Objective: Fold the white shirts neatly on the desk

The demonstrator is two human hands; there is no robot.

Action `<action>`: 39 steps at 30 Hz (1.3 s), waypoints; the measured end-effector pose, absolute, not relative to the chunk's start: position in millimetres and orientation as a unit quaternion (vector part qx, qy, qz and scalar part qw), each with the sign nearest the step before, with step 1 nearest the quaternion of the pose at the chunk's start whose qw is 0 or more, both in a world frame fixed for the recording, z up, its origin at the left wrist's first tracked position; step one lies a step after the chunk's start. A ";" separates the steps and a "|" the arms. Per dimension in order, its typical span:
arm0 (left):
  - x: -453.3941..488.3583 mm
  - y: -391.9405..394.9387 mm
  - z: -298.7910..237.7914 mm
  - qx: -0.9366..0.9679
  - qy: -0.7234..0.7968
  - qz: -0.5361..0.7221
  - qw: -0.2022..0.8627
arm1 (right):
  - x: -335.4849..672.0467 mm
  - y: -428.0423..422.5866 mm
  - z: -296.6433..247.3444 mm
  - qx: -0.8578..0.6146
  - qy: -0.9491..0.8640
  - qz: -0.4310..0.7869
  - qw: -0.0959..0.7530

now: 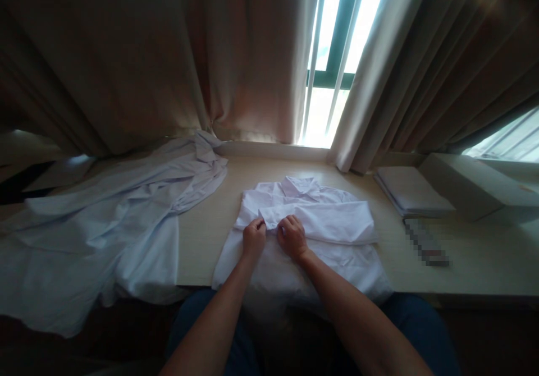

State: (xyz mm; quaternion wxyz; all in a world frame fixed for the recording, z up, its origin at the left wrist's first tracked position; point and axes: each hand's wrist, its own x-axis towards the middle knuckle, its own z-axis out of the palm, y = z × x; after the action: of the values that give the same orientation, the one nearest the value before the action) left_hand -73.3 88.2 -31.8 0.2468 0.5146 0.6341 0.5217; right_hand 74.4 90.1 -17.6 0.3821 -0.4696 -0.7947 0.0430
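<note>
A white collared shirt (337,219) lies in front of me, its collar toward the window and its lower part reaching the table's near edge. One sleeve is laid across the body, with its end on the left. My left hand (254,235) pinches the white cloth near that end. Close beside it, my right hand (292,235) is closed on the same cloth, fingers curled. The fingertips of both hands are partly hidden, so small details such as a button do not show.
More crumpled white garments (138,213) spread over the left side and hang off the front edge of the table (202,241). To the right are a folded white stack (412,189), a pale box (484,188) and a pixelated object (425,244). Curtains (252,56) flank the window (337,45).
</note>
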 end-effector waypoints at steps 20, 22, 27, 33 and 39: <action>-65.4 81.4 -24.6 0.572 0.612 0.488 0.245 | 74.8 97.9 -19.0 -0.499 -0.763 0.061 0.406; -65.2 82.0 -23.8 0.591 0.621 0.461 0.231 | 75.4 96.3 -17.6 -0.494 -0.762 0.064 0.413; -64.4 83.9 -23.4 0.590 0.651 0.422 0.223 | 75.4 93.2 -15.7 -0.471 -0.782 0.059 0.404; -67.3 84.0 -25.7 0.543 0.656 0.474 0.223 | 72.7 91.5 -15.1 -0.458 -0.809 0.028 0.368; -65.3 82.9 -25.9 0.513 0.679 0.498 0.167 | 70.0 88.4 -12.7 -0.452 -0.818 0.015 0.355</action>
State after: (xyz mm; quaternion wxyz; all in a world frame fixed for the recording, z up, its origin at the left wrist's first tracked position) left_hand -65.3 82.9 -25.9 0.1667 0.5133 0.6791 0.4976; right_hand 70.0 88.4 -12.7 0.3553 -0.4519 -0.8181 0.0153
